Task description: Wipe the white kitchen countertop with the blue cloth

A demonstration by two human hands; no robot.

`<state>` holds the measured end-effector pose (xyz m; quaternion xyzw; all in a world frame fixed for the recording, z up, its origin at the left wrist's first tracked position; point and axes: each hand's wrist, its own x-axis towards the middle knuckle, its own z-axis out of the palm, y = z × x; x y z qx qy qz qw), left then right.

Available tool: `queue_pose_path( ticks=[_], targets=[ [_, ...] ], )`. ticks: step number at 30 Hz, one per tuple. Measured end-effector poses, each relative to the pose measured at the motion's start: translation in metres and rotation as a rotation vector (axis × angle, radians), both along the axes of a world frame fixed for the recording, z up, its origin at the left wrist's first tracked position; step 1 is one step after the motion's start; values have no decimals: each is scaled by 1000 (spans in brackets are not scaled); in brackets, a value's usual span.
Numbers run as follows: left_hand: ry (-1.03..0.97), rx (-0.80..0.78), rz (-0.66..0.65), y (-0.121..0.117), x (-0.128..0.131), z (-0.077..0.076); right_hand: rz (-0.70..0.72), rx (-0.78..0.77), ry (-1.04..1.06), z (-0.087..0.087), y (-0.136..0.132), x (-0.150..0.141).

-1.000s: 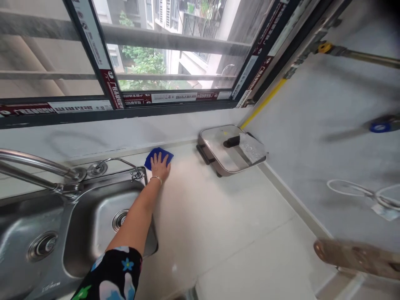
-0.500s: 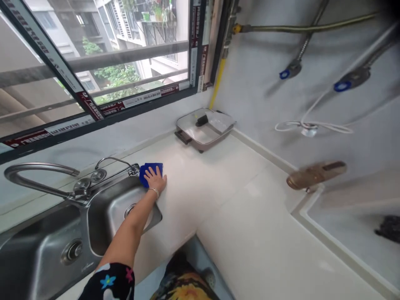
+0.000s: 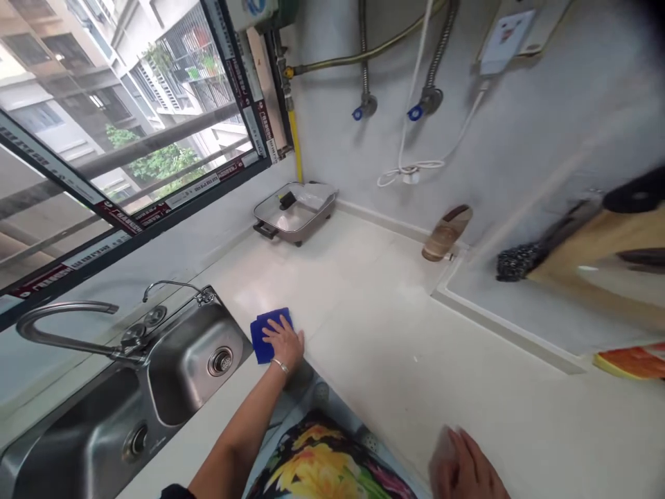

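Observation:
My left hand (image 3: 285,342) lies flat on a folded blue cloth (image 3: 262,339), fingers spread, pressing it to the pale countertop (image 3: 358,298). The cloth is at the right end of the steel double sink (image 3: 181,374), close to the counter's inner corner. A bracelet circles the left wrist. At the bottom edge, my right hand (image 3: 467,466) shows in part over the counter, slightly blurred. Its fingers are loosely bent with a gap beside the thumb, and no object shows in it.
An electric pan with a glass lid (image 3: 296,211) stands in the back corner. Two faucets, a curved one (image 3: 67,312) and a thin one (image 3: 174,284), rise behind the sink. A brown object (image 3: 445,234) and a knife block (image 3: 597,249) are at the right. A white cable (image 3: 410,170) hangs on the wall.
My left hand and the blue cloth have moved from beside the thin faucet toward the counter's front edge. My right hand has come into view at the bottom. The view has turned right.

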<state>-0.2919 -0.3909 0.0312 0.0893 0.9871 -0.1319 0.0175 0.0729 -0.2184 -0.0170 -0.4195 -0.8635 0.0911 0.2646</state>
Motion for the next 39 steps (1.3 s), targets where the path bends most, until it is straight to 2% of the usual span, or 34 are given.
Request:
queue_pose_path(
  ticks=[3,5,8,11,13,15,18,21,26,32,36,39],
  targets=[
    [-64,23,-51,27,15,8,-5,18,-29,-1,-2,-1],
    [-110,74,-141,28,20,15,-9,21,-43,-2,-2,0],
    [-163,143,-263,7,17,29,9,2,-16,-6,-2,2],
    [-90,184,-323,-20,8,35,30,-29,16,-9,0,3],
    [-49,239,-304,-27,3,30,30,-40,20,-10,1,2],
    [-25,286,-229,-22,2,17,31,-45,9,-10,1,1],
    [90,307,-143,-3,3,-5,42,-52,-3,-9,3,-2],
    [183,323,-199,17,4,-17,41,-51,-7,-9,5,-6],
    [171,355,-455,56,19,-18,26,-36,-14,-11,9,-10],
    [-34,352,-889,111,61,-18,24,-92,25,-4,11,-14],
    [-222,392,-1200,144,96,-19,-52,-147,263,-5,12,-12],
    [-368,448,-1474,171,132,-21,-237,-133,459,-6,12,-8]
  ],
)
